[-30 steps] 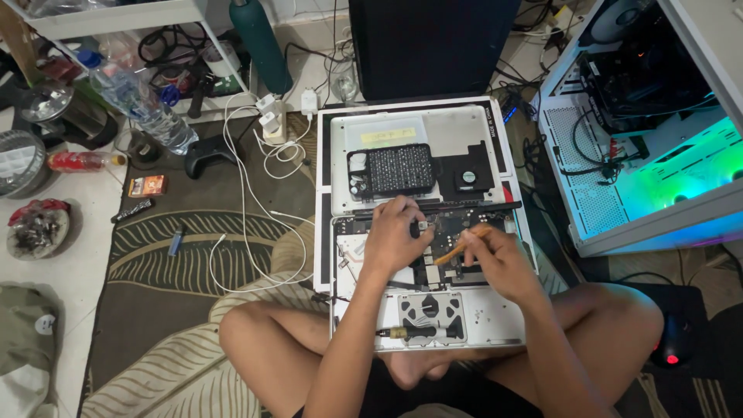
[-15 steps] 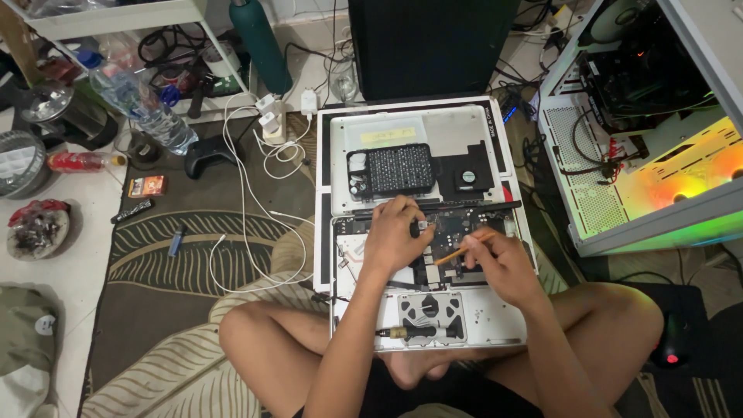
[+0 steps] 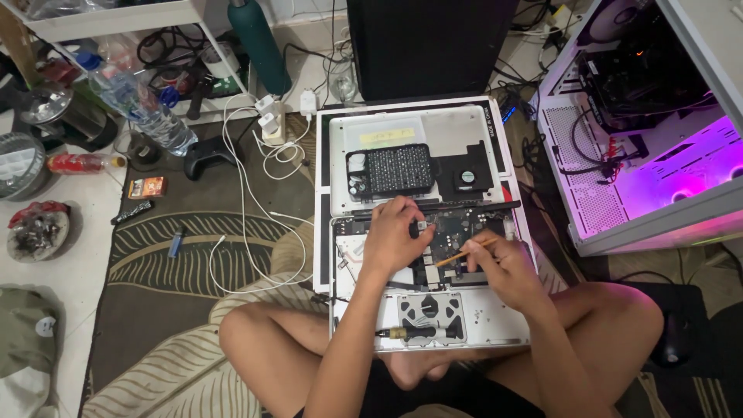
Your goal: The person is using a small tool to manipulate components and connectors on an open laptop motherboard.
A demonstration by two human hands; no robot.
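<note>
— On the rug, between our crossed legs, what do we record?

— We record an opened laptop (image 3: 422,232) lying flat, its inner boards exposed. Our left hand (image 3: 393,236) rests on the upper middle of the lower half, fingers curled, with thumb and forefinger pinching a small pale part (image 3: 423,227) at the fingertips. The part sits at the hand's right edge, just over the dark board (image 3: 453,232).

— And the right hand?

— Our right hand (image 3: 507,267) is closed around a thin orange stick (image 3: 463,254). The stick runs leftward and slightly downward from the fingers, its tip touching the board just below and right of the left hand's fingertips. The two hands are near each other but apart; the tip lies between them.

— Anything else inside the machine?

— A black perforated block (image 3: 398,169) and a small round fan (image 3: 467,176) lie in the upper half, beyond both hands. A screwdriver (image 3: 410,333) with a brass collar lies across the grey plate nearest our body, below the left wrist.

— Surroundings?

— A white computer case (image 3: 619,131) glowing pink stands to the right. To the left we note white cables (image 3: 248,201), a black game controller (image 3: 207,159), a plastic bottle (image 3: 139,108) and a dark green flask (image 3: 259,46). A black box (image 3: 429,46) stands beyond the laptop.
</note>
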